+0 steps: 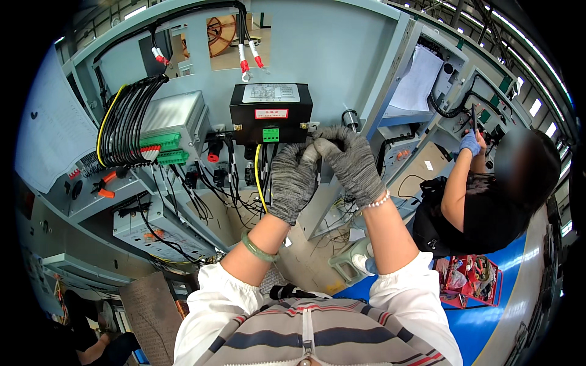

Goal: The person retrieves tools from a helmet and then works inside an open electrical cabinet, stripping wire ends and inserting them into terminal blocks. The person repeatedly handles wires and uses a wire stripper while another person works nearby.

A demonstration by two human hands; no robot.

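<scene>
My left hand (291, 180) and my right hand (353, 163), both in grey knit gloves, meet at the lower right corner of a black box (250, 129). Their fingers are bent and pressed together; whatever lies between them is hidden. The box is fixed to a grey-blue panel (339, 61) and carries a silver label, a red-edged white sticker and a green terminal block (270, 135). A yellow-green wire (258, 174) and black wires hang below the box, left of my left hand. Just above my right hand, a dark round fitting (350, 118) sticks out.
To the left is a grey module (177, 116) with green connectors and a bundle of black wires (129, 125). Lugged cables (244, 58) hang above the box. A co-worker (488, 189) works at the right-hand cabinet, near a red tool basket (469, 280) and a stool (349, 262).
</scene>
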